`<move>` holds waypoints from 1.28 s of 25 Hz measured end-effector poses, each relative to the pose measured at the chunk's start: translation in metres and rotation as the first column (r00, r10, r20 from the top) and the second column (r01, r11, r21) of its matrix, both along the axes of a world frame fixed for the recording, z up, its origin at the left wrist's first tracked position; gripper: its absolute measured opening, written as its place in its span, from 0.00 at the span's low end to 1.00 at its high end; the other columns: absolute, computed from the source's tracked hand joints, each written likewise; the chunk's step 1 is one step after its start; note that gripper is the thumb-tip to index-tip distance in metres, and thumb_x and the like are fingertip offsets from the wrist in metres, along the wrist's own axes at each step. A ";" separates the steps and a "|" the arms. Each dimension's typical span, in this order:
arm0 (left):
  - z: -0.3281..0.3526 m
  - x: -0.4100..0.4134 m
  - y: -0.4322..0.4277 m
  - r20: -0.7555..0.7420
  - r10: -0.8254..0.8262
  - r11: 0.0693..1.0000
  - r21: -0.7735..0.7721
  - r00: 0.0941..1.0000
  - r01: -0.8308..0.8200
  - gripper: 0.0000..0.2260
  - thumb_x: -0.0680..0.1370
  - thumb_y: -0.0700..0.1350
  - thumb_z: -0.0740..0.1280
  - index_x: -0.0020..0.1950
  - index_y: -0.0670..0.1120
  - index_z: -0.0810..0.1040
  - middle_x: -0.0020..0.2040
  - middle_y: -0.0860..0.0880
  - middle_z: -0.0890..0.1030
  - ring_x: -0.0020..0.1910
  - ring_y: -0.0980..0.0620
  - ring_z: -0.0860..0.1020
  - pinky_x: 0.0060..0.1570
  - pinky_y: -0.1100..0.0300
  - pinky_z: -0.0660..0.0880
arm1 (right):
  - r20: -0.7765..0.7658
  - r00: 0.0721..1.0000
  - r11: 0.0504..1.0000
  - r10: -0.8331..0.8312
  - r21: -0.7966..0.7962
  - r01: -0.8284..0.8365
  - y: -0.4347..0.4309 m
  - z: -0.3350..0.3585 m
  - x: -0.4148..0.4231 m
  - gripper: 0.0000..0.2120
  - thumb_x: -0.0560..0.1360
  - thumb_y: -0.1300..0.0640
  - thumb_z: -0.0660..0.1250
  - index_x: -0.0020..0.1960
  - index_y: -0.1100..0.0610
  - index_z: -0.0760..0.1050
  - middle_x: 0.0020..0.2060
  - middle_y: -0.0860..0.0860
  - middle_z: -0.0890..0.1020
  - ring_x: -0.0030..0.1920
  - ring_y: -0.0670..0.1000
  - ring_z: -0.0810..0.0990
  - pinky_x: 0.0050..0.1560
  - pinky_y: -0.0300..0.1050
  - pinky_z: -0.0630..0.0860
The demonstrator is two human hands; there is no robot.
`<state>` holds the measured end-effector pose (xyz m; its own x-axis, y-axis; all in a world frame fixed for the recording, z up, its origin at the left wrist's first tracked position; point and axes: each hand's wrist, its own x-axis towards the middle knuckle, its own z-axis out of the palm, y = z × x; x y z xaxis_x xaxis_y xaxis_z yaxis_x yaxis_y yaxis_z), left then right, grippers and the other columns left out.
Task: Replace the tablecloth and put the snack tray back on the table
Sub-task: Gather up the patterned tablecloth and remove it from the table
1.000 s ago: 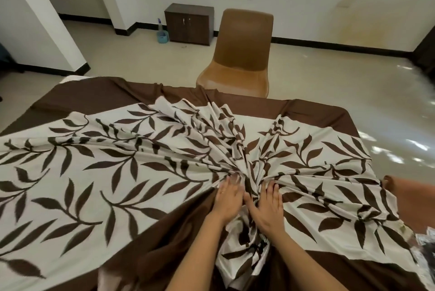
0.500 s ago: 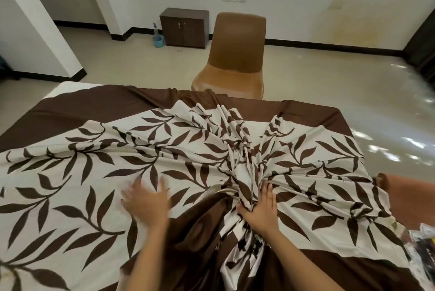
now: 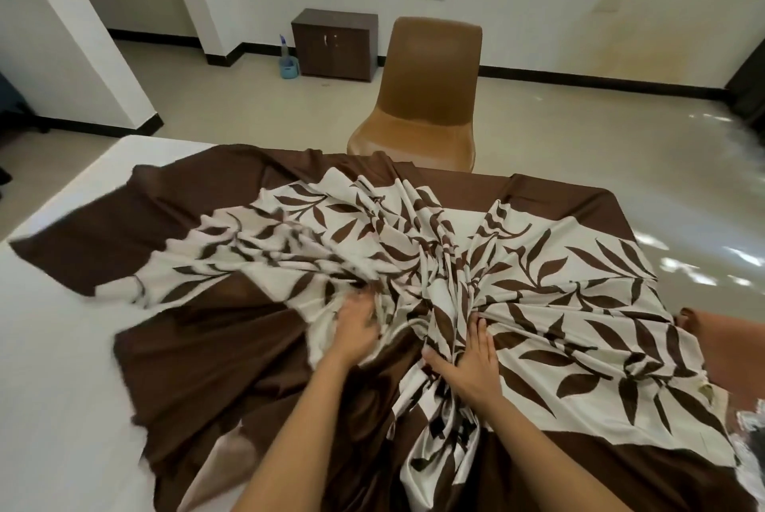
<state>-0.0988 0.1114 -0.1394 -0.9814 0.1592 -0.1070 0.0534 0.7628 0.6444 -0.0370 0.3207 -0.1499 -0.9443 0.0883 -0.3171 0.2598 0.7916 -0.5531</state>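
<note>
A brown tablecloth (image 3: pixel 579 304) with a cream centre and a brown leaf print lies bunched across the white table (image 3: pixel 62 366). Its folds run together in the middle, in front of me. My left hand (image 3: pixel 358 331) sits on the gathered folds left of centre, with fingers curled into the cloth. My right hand (image 3: pixel 472 360) presses flat on the bunch just to the right, fingers straight and thumb spread. The cloth's left part is pulled in, baring the table top there. I cannot make out a snack tray.
A brown chair (image 3: pixel 426 97) stands at the table's far edge. Another brown seat (image 3: pixel 728 342) shows at the right edge, with blurred white and dark items (image 3: pixel 751 433) below it. A dark cabinet (image 3: pixel 335 43) and a blue bottle holder (image 3: pixel 288 65) stand by the far wall.
My left hand swept from out on the left back to the centre, dragging the cloth's left side with it and uncovering the white table top. My right hand stayed pressed on the bunch.
</note>
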 end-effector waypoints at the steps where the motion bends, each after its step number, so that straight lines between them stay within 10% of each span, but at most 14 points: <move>1: -0.003 0.001 0.022 0.020 -0.100 0.995 0.009 0.995 0.100 0.21 0.77 0.38 0.62 0.71 0.46 0.70 0.70 0.44 0.71 0.70 0.45 0.66 0.71 0.51 0.62 | 0.012 1.000 0.999 -0.024 -0.040 0.024 0.000 0.000 0.000 0.60 0.60 0.17 0.51 0.77 0.52 0.33 0.77 0.50 0.37 0.72 0.41 0.32 0.71 0.42 0.30; 7: 0.017 0.051 0.069 0.363 -0.352 0.801 0.594 0.863 0.077 0.28 0.71 0.28 0.54 0.65 0.51 0.74 0.55 0.67 0.78 0.59 0.63 0.76 0.54 0.75 0.70 | 0.067 0.983 0.968 -0.170 -0.178 0.179 0.002 -0.005 -0.004 0.68 0.48 0.15 0.57 0.78 0.48 0.39 0.78 0.46 0.42 0.77 0.49 0.40 0.75 0.47 0.40; 10: 0.027 0.050 0.042 0.524 -0.327 0.797 0.600 0.786 -0.068 0.20 0.74 0.29 0.57 0.58 0.48 0.74 0.42 0.60 0.82 0.44 0.61 0.78 0.40 0.74 0.73 | 0.016 0.991 0.989 -0.136 -0.048 0.137 -0.004 -0.007 -0.003 0.68 0.51 0.16 0.58 0.78 0.52 0.41 0.78 0.49 0.43 0.77 0.49 0.39 0.73 0.45 0.38; 12: 0.042 0.042 0.029 0.467 -0.134 0.915 0.397 0.874 -0.072 0.15 0.76 0.38 0.63 0.62 0.47 0.72 0.48 0.54 0.80 0.46 0.58 0.78 0.47 0.66 0.77 | -0.058 0.993 0.995 -0.102 -0.016 0.101 -0.012 -0.005 -0.005 0.64 0.56 0.20 0.59 0.78 0.56 0.44 0.78 0.52 0.46 0.77 0.51 0.41 0.73 0.45 0.38; 14: 0.057 0.029 0.021 0.090 0.024 0.999 0.023 0.996 -0.026 0.18 0.74 0.48 0.67 0.64 0.53 0.70 0.56 0.54 0.77 0.55 0.56 0.77 0.54 0.59 0.76 | -0.163 0.986 0.996 -0.036 -0.087 0.022 -0.019 -0.001 -0.009 0.53 0.63 0.29 0.65 0.77 0.59 0.53 0.75 0.53 0.58 0.77 0.54 0.52 0.76 0.48 0.47; 16: 0.071 0.013 0.025 -0.206 -0.171 0.984 -0.092 0.963 0.155 0.29 0.72 0.53 0.71 0.70 0.57 0.64 0.70 0.54 0.67 0.69 0.56 0.66 0.67 0.59 0.66 | -0.128 0.991 0.972 0.048 -0.222 -0.076 -0.021 0.006 -0.011 0.40 0.69 0.43 0.70 0.74 0.58 0.59 0.70 0.55 0.69 0.71 0.56 0.66 0.72 0.51 0.64; 20: 0.076 -0.022 0.049 -0.114 -0.556 0.804 -0.322 0.823 0.499 0.28 0.76 0.67 0.55 0.75 0.66 0.52 0.78 0.56 0.45 0.77 0.50 0.39 0.73 0.49 0.35 | 0.191 0.811 0.832 0.553 -0.064 -0.552 -0.007 0.027 -0.013 0.27 0.72 0.53 0.70 0.68 0.58 0.67 0.63 0.56 0.76 0.63 0.56 0.74 0.64 0.52 0.72; 24: 0.040 -0.008 0.039 0.034 0.120 0.844 -0.529 0.992 -0.084 0.45 0.67 0.77 0.55 0.76 0.62 0.38 0.76 0.43 0.32 0.72 0.29 0.33 0.60 0.24 0.36 | 0.181 0.556 0.544 0.811 0.113 -0.831 0.010 0.043 -0.013 0.20 0.71 0.62 0.69 0.62 0.61 0.73 0.60 0.60 0.77 0.60 0.59 0.74 0.63 0.52 0.72; 27: 0.015 0.028 0.014 0.187 0.635 0.750 -0.382 0.749 -0.541 0.61 0.56 0.81 0.58 0.71 0.55 0.23 0.73 0.30 0.33 0.71 0.26 0.35 0.61 0.23 0.38 | 0.106 0.548 0.496 0.830 0.311 -0.811 0.032 0.054 -0.021 0.30 0.69 0.64 0.69 0.70 0.58 0.66 0.68 0.56 0.69 0.68 0.55 0.64 0.72 0.51 0.62; 30: 0.005 0.051 0.013 0.215 0.655 0.752 -0.280 0.724 -0.597 0.61 0.60 0.78 0.62 0.74 0.49 0.27 0.76 0.31 0.42 0.74 0.31 0.40 0.65 0.27 0.37 | -0.025 0.768 0.610 0.641 0.623 -0.489 0.035 0.050 -0.017 0.31 0.70 0.60 0.68 0.71 0.53 0.63 0.69 0.57 0.66 0.70 0.60 0.62 0.72 0.58 0.59; 32: 0.005 0.054 0.015 0.133 0.540 0.831 -0.238 0.831 -0.503 0.56 0.67 0.69 0.67 0.76 0.46 0.33 0.78 0.38 0.49 0.77 0.39 0.46 0.70 0.34 0.39 | -0.136 0.978 0.699 0.159 0.715 -0.014 0.024 0.051 -0.007 0.32 0.73 0.57 0.69 0.74 0.56 0.60 0.70 0.65 0.65 0.68 0.69 0.65 0.68 0.67 0.63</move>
